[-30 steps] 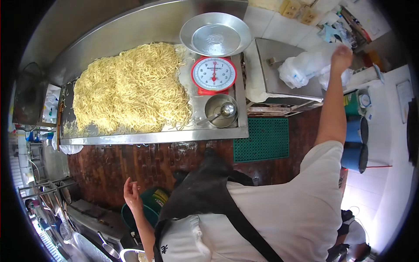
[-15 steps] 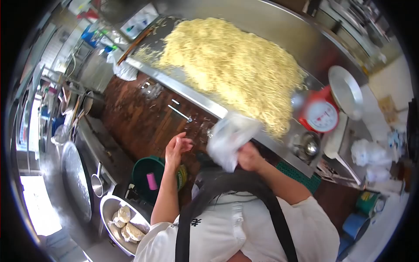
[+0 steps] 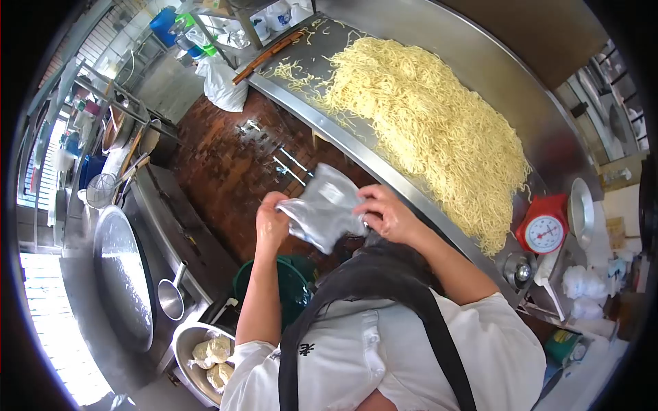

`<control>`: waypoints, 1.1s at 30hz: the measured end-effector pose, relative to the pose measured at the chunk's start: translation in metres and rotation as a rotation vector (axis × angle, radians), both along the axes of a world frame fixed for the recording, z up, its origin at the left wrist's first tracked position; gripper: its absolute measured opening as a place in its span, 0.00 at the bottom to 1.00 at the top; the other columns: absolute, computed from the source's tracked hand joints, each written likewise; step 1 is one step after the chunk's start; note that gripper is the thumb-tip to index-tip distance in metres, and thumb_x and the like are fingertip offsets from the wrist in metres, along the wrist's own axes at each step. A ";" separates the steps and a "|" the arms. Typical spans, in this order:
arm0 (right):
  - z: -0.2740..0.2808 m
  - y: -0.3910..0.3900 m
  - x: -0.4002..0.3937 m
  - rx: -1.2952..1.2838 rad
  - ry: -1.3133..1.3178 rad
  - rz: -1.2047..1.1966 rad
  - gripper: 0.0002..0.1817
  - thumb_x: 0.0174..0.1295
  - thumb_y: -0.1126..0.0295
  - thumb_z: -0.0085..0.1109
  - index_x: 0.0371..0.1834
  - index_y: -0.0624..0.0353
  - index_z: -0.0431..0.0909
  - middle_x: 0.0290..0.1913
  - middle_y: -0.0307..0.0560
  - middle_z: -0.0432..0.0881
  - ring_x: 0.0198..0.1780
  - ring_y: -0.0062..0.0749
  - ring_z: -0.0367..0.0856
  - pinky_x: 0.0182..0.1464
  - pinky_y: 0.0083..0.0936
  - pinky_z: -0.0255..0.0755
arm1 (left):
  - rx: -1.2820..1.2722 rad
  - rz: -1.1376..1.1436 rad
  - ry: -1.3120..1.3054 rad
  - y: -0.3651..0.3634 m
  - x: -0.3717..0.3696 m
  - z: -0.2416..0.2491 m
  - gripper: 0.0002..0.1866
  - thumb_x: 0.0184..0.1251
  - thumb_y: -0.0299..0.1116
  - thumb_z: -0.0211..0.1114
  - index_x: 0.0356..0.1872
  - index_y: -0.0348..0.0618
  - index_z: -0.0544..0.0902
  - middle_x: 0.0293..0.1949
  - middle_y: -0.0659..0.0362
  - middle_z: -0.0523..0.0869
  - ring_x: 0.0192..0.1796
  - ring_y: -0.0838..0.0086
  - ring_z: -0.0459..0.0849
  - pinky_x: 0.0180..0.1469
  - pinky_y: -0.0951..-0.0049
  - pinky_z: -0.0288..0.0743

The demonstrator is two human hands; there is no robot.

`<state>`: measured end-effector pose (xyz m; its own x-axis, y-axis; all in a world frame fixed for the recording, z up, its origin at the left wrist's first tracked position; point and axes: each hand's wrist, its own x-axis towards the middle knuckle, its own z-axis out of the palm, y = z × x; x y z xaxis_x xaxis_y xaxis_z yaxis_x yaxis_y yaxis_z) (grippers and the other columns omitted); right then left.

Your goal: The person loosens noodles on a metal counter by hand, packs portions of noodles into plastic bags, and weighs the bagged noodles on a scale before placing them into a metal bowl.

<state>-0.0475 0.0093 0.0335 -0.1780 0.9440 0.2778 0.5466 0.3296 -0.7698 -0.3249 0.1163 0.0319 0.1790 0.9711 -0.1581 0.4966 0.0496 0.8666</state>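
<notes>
A clear plastic bag [image 3: 323, 207] is stretched out in front of my apron, above the floor. My left hand [image 3: 272, 218] pinches one side of it, and the fingers of my right hand [image 3: 389, 214] are curled at the opposite edge. The bag looks flat and see-through. Beyond my right hand, a large heap of yellow noodles [image 3: 428, 130] covers much of the metal worktop [image 3: 343, 135]. A red dial scale [image 3: 543, 229] stands at the near right end of the heap.
At left is a wide wok [image 3: 123, 277] of liquid, beside a metal ladle [image 3: 171, 299]. A metal bowl [image 3: 184, 342] holds several bagged pale lumps [image 3: 218, 349]. A green bucket [image 3: 293, 291] stands below my left forearm. A wooden rod [image 3: 269, 56] lies on the worktop's far end.
My left hand, empty and apart before, now grips the bag. The bag is spread between both hands instead of hanging from the right one. The whole view has shifted.
</notes>
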 end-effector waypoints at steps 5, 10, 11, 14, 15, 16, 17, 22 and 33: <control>-0.026 0.091 0.023 0.005 -0.176 -0.216 0.29 0.53 0.76 0.65 0.61 0.61 0.72 0.59 0.56 0.73 0.59 0.56 0.71 0.64 0.41 0.67 | 0.228 0.227 -0.032 0.062 -0.026 -0.016 0.06 0.57 0.23 0.61 0.36 0.37 0.78 0.30 0.57 0.80 0.36 0.73 0.77 0.43 0.73 0.72; -0.060 0.223 0.050 -0.093 -0.395 -0.405 0.36 0.54 0.76 0.64 0.69 0.63 0.63 0.63 0.62 0.69 0.62 0.59 0.68 0.65 0.43 0.67 | 0.120 0.264 -0.014 0.132 -0.041 -0.054 0.10 0.59 0.26 0.64 0.41 0.34 0.80 0.34 0.55 0.82 0.40 0.71 0.80 0.46 0.72 0.73; -0.068 0.258 0.059 -0.146 -0.468 -0.467 0.36 0.54 0.77 0.63 0.70 0.61 0.63 0.63 0.61 0.68 0.63 0.59 0.68 0.64 0.44 0.68 | 0.080 0.256 -0.002 0.146 -0.043 -0.062 0.11 0.59 0.27 0.64 0.42 0.34 0.80 0.34 0.55 0.83 0.40 0.71 0.80 0.47 0.71 0.73; -0.107 0.364 0.095 -0.313 -0.667 -0.701 0.35 0.58 0.76 0.59 0.72 0.53 0.63 0.64 0.60 0.68 0.63 0.60 0.68 0.60 0.47 0.72 | -0.004 0.225 0.052 0.183 -0.046 -0.078 0.13 0.59 0.29 0.66 0.43 0.34 0.80 0.36 0.54 0.84 0.41 0.69 0.81 0.47 0.70 0.73; -0.125 0.396 0.105 -0.371 -0.733 -0.787 0.35 0.59 0.76 0.57 0.73 0.50 0.63 0.64 0.59 0.68 0.63 0.60 0.69 0.58 0.48 0.74 | -0.045 0.208 0.089 0.194 -0.040 -0.070 0.13 0.58 0.29 0.66 0.43 0.34 0.80 0.36 0.54 0.84 0.41 0.68 0.81 0.47 0.70 0.73; -0.144 0.424 0.111 -0.344 -0.763 -0.768 0.33 0.60 0.75 0.56 0.72 0.47 0.64 0.64 0.58 0.68 0.62 0.58 0.70 0.57 0.49 0.75 | -0.083 0.196 0.150 0.205 -0.034 -0.061 0.13 0.58 0.28 0.67 0.42 0.35 0.80 0.35 0.55 0.84 0.41 0.69 0.81 0.47 0.69 0.73; -0.165 0.450 0.113 -0.316 -0.792 -0.749 0.32 0.61 0.74 0.54 0.72 0.45 0.65 0.63 0.58 0.69 0.62 0.56 0.71 0.55 0.49 0.76 | -0.119 0.189 0.155 0.218 -0.031 -0.056 0.12 0.58 0.28 0.67 0.42 0.35 0.80 0.35 0.56 0.84 0.40 0.70 0.81 0.47 0.70 0.73; -0.191 0.539 0.129 -0.283 -0.664 -0.565 0.23 0.55 0.71 0.66 0.56 0.48 0.79 0.58 0.50 0.74 0.59 0.46 0.75 0.55 0.38 0.78 | -0.227 0.205 -0.008 0.284 -0.011 -0.065 0.11 0.57 0.24 0.65 0.42 0.36 0.80 0.35 0.60 0.84 0.38 0.76 0.79 0.45 0.75 0.72; 0.047 0.531 0.192 0.262 0.267 -0.796 0.18 0.55 0.75 0.66 0.51 0.58 0.81 0.54 0.52 0.83 0.36 0.28 0.82 0.44 0.24 0.79 | -0.108 -0.217 -0.162 0.494 0.112 -0.045 0.10 0.58 0.22 0.63 0.42 0.37 0.79 0.36 0.62 0.82 0.39 0.79 0.78 0.44 0.78 0.71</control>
